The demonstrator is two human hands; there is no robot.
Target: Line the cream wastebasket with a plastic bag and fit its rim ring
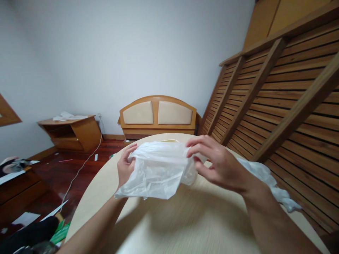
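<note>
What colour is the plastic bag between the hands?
The bag is white; head view shows it.

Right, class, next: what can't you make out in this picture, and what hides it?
All in the head view:
Left hand: partly hidden behind the white bag.
Right hand: blurred; pinching the bag or merely touching it, unclear.
Bag's contents, if any: hidden by its cloudy folds.
Yellow-rimmed thing: mostly behind the bag.
Dark thing, lower left: cut off by the picture's edge.

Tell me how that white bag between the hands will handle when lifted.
The white bag will probably be floppy: its sides crease and sag in loose folds. It is likely light for its size, since the film looks thin and cloudy, though any contents are hidden. Rolling seems unlikely given its flattened, uneven shape.
</note>
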